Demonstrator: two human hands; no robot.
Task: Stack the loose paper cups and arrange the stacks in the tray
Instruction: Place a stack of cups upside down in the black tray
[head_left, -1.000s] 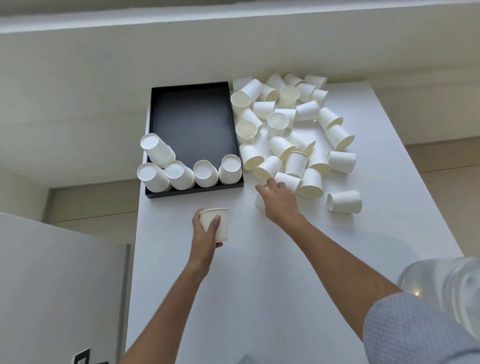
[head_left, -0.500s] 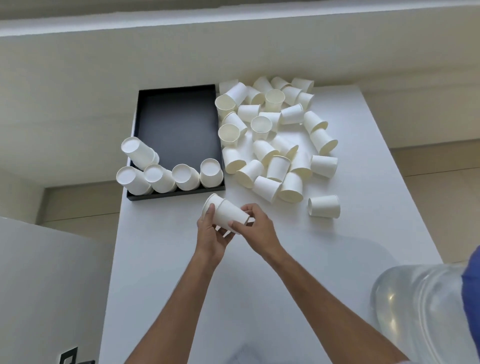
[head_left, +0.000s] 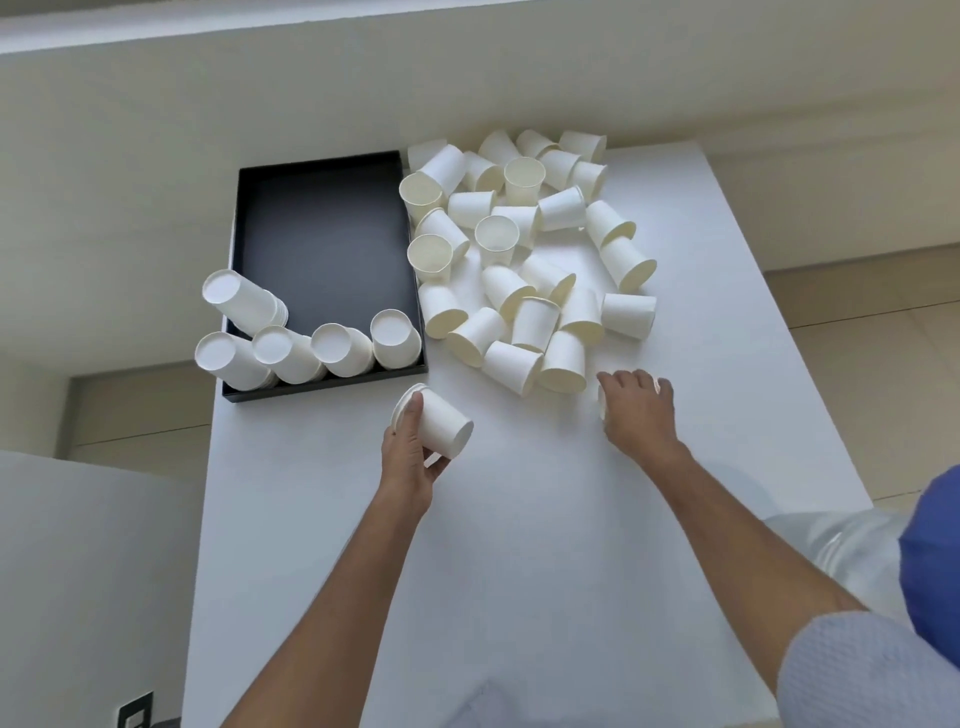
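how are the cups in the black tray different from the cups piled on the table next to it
The tray cups are nested into five stacks, base up, lined along the near edge of the tray, one stack behind the rest. The pile cups are single and loose, mostly on their sides, a few upright, pointing every way and overlapping. The stacks sit in order; the pile is scattered over the table. Both are plain white paper cups of the same shape.

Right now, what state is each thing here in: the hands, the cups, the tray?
Left hand: grip shut on a short nested stack, held on its side above the table.
Right hand: closing over one loose cup, mostly hidden.
Tray: mostly bare, five stacks standing upside down at its near end.
Pile: loose cups, mostly tipped over, right of the tray.
Table: white, bare near the person.
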